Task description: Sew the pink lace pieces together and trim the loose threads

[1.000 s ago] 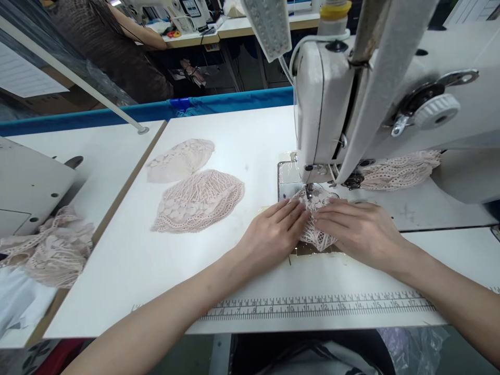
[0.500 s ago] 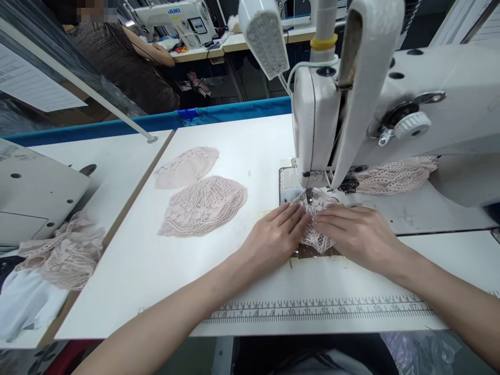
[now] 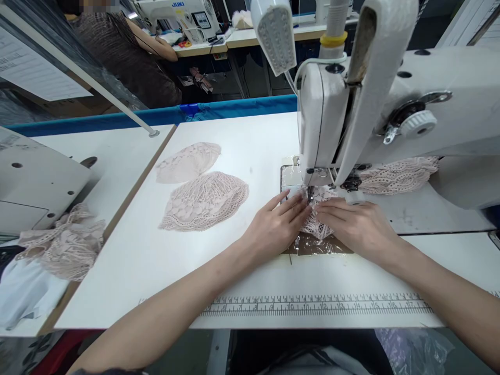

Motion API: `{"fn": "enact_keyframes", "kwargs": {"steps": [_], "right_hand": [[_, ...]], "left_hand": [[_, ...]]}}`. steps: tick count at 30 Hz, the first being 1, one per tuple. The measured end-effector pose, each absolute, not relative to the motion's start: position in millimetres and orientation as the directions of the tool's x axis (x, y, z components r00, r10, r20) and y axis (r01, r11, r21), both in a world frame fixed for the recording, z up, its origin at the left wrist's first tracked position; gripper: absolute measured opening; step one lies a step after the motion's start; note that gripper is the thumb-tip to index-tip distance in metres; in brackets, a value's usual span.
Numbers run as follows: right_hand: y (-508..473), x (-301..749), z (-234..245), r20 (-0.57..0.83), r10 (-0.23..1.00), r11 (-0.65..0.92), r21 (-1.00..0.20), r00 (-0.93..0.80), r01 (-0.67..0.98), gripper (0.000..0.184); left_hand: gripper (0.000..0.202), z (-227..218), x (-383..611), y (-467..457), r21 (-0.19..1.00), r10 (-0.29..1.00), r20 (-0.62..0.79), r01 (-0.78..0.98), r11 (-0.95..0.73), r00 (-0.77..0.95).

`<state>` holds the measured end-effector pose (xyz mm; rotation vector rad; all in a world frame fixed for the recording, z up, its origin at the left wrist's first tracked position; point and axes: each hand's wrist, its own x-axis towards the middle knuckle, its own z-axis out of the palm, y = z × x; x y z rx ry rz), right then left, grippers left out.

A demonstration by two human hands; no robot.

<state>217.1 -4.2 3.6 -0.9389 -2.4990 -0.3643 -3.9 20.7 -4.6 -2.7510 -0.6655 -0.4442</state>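
Observation:
A piece of pale pink lace (image 3: 318,227) lies under the presser foot (image 3: 310,191) of a white sewing machine (image 3: 322,112). My left hand (image 3: 282,217) rests palm down on the lace's left side, fingers stretched out and the outermost one spread away. From the right, my right hand (image 3: 353,223) lies on the same lace with its fingers extended side by side, pressing it down. Both thumbs are mostly hidden. The fingertips are close to the needle area, on either side of it. Part of the lace is covered by my hands.
Two lace pieces, a lighter one (image 3: 189,162) and a denser one (image 3: 205,202), lie flat on the white table (image 3: 156,265). More lace (image 3: 398,175) sits behind the machine head. A crumpled lace pile (image 3: 72,245) is at left. A co-worker (image 3: 121,57) sits beyond the blue edging.
The lace has shifted slightly away from me under the foot, and my hands went along with it. My left hand's outer finger has spread. The camera view has moved a little.

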Motion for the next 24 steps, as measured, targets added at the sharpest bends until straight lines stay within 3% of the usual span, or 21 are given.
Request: {"fn": "enact_keyframes", "kwargs": {"steps": [19,24], "right_hand": [[-5.8,214.9,-0.2,0.512,0.524,0.732,0.139,-0.681,0.667,0.028],[-6.8,213.6,-0.2,0.529,0.511,0.725,0.158,-0.677,0.671,0.026]], "left_hand": [[0.033,-4.2,-6.3,29.0,-0.158,0.411,0.375,0.494,-0.855,0.831],[0.031,-2.1,-8.3,21.6,-0.153,0.352,0.392,0.437,-0.886,0.850]]}}
